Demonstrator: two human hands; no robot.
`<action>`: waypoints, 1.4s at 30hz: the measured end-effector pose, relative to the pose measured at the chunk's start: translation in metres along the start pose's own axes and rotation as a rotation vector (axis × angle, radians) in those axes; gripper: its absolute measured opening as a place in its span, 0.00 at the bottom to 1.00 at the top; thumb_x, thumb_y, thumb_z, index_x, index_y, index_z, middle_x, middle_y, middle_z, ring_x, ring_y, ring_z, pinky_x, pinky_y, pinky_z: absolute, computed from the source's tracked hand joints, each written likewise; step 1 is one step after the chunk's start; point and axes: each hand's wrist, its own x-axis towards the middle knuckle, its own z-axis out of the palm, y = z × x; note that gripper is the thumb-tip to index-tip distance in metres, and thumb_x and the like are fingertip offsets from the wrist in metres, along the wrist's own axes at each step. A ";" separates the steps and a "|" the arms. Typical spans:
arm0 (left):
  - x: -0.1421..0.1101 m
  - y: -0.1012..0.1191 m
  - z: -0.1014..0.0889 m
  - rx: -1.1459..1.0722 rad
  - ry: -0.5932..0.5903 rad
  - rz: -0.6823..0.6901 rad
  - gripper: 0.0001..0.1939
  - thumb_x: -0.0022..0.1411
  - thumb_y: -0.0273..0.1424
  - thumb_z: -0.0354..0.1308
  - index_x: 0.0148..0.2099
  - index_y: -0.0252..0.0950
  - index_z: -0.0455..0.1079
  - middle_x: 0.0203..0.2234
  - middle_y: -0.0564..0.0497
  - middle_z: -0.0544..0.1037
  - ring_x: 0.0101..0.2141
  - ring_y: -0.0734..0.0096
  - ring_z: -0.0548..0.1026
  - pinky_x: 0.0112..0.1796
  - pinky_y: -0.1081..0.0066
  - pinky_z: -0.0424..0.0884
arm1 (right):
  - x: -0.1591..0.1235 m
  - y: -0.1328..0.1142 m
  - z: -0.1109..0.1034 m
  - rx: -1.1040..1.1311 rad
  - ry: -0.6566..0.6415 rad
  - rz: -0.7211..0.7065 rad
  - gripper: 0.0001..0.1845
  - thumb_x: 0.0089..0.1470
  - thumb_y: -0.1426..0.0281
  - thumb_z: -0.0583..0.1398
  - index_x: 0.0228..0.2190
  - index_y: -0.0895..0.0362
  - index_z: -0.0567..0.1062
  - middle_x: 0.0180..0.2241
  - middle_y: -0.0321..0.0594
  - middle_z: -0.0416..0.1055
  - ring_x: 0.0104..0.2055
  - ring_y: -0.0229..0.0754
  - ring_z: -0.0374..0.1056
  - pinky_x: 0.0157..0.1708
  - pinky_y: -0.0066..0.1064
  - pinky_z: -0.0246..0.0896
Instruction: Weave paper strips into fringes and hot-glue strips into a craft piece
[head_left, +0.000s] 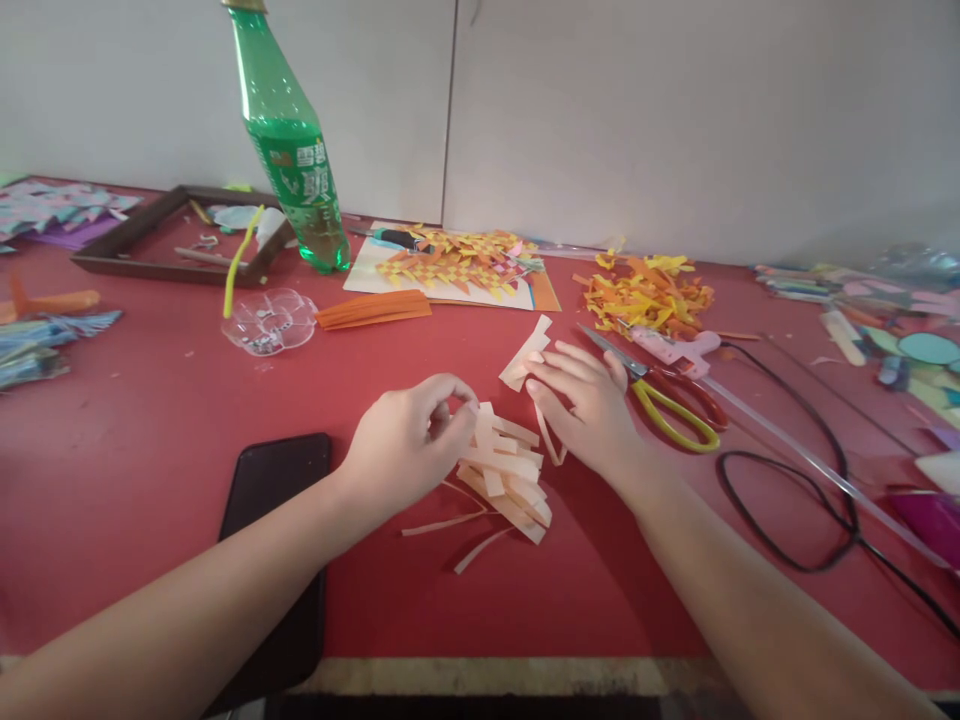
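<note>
Head view: left hand (412,435) is curling at cream paper strips (504,465) just rightward (pinching one? cannot tell); right hand (589,405), fingers loosely extended, is touching a cream paper piece (531,342) ahead-left, apparently steadying it.

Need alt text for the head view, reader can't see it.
A person's left hand is at a pile of pale paper strips on a red table; the right hand touches a separate pale piece. Scissors and a pink glue gun lie to the right, a black phone under the left forearm.

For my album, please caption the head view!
Left hand and right hand among pale paper strips on a red table.
</note>
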 end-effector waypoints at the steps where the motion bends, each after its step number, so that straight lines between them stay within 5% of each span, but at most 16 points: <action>1: 0.000 -0.001 0.001 -0.021 0.027 0.003 0.09 0.64 0.35 0.53 0.39 0.39 0.73 0.19 0.57 0.70 0.20 0.73 0.68 0.25 0.72 0.63 | 0.000 -0.001 -0.002 0.019 0.057 -0.021 0.15 0.63 0.63 0.55 0.45 0.48 0.80 0.50 0.42 0.78 0.58 0.55 0.68 0.63 0.63 0.41; 5: 0.002 -0.005 0.006 -0.202 0.131 0.085 0.13 0.63 0.31 0.57 0.50 0.38 0.70 0.41 0.47 0.77 0.39 0.66 0.76 0.39 0.69 0.71 | -0.004 -0.012 -0.014 0.176 0.219 -0.286 0.21 0.58 0.71 0.60 0.53 0.49 0.76 0.52 0.44 0.76 0.58 0.55 0.68 0.59 0.54 0.58; 8: 0.003 -0.007 0.008 -0.397 0.127 0.149 0.29 0.60 0.35 0.63 0.62 0.40 0.61 0.61 0.42 0.68 0.59 0.58 0.67 0.56 0.62 0.66 | -0.009 -0.023 -0.024 0.309 0.165 -0.480 0.30 0.54 0.74 0.61 0.59 0.47 0.70 0.54 0.44 0.73 0.61 0.56 0.65 0.57 0.54 0.63; 10: 0.004 -0.007 0.008 -0.517 0.090 0.169 0.37 0.57 0.36 0.68 0.65 0.41 0.58 0.64 0.41 0.64 0.64 0.56 0.62 0.60 0.59 0.63 | -0.012 -0.029 -0.028 0.361 0.091 -0.524 0.32 0.54 0.73 0.60 0.61 0.47 0.67 0.56 0.44 0.72 0.62 0.56 0.63 0.57 0.55 0.64; 12: 0.004 -0.006 0.007 -0.641 0.052 0.152 0.36 0.54 0.36 0.71 0.62 0.40 0.62 0.58 0.41 0.72 0.60 0.55 0.68 0.56 0.60 0.68 | -0.014 -0.032 -0.030 0.406 0.049 -0.528 0.33 0.54 0.72 0.60 0.61 0.47 0.66 0.58 0.44 0.70 0.63 0.56 0.61 0.58 0.56 0.63; 15: 0.005 -0.003 0.005 -0.773 0.046 0.066 0.22 0.52 0.37 0.72 0.47 0.36 0.72 0.39 0.46 0.82 0.41 0.62 0.81 0.41 0.68 0.78 | -0.014 -0.031 -0.030 0.470 0.033 -0.507 0.35 0.53 0.73 0.61 0.62 0.46 0.65 0.59 0.43 0.69 0.64 0.55 0.60 0.60 0.55 0.61; 19: 0.004 -0.002 0.005 -0.775 0.094 0.005 0.12 0.54 0.36 0.71 0.36 0.34 0.75 0.30 0.50 0.83 0.28 0.71 0.80 0.29 0.75 0.76 | -0.017 -0.029 -0.024 0.619 0.028 -0.457 0.37 0.55 0.76 0.60 0.63 0.41 0.63 0.62 0.40 0.66 0.64 0.53 0.61 0.61 0.55 0.59; 23: 0.003 -0.003 0.006 -0.695 0.047 0.015 0.12 0.56 0.35 0.69 0.40 0.35 0.78 0.33 0.49 0.84 0.32 0.70 0.81 0.34 0.74 0.77 | -0.022 -0.028 -0.019 0.759 0.024 -0.251 0.33 0.59 0.75 0.58 0.63 0.44 0.62 0.55 0.42 0.71 0.55 0.48 0.70 0.55 0.47 0.66; 30: 0.002 -0.003 0.009 -0.671 -0.116 0.008 0.24 0.60 0.33 0.65 0.58 0.36 0.70 0.38 0.46 0.85 0.39 0.65 0.83 0.41 0.70 0.77 | -0.021 -0.035 -0.018 0.709 0.008 -0.072 0.06 0.58 0.73 0.63 0.37 0.51 0.77 0.35 0.38 0.76 0.36 0.39 0.74 0.37 0.32 0.71; 37: 0.003 -0.002 0.009 -0.771 0.024 -0.044 0.18 0.56 0.33 0.69 0.48 0.35 0.74 0.32 0.50 0.84 0.33 0.72 0.82 0.37 0.77 0.77 | -0.021 -0.040 -0.016 0.808 0.023 0.063 0.03 0.56 0.71 0.65 0.34 0.53 0.75 0.31 0.36 0.75 0.31 0.37 0.73 0.30 0.28 0.70; 42: 0.002 -0.002 0.004 -0.759 0.000 -0.091 0.19 0.56 0.36 0.70 0.49 0.37 0.75 0.34 0.50 0.85 0.33 0.72 0.82 0.37 0.77 0.77 | -0.020 -0.043 -0.020 0.880 -0.002 0.101 0.04 0.56 0.71 0.64 0.36 0.53 0.75 0.29 0.34 0.76 0.28 0.35 0.73 0.25 0.25 0.69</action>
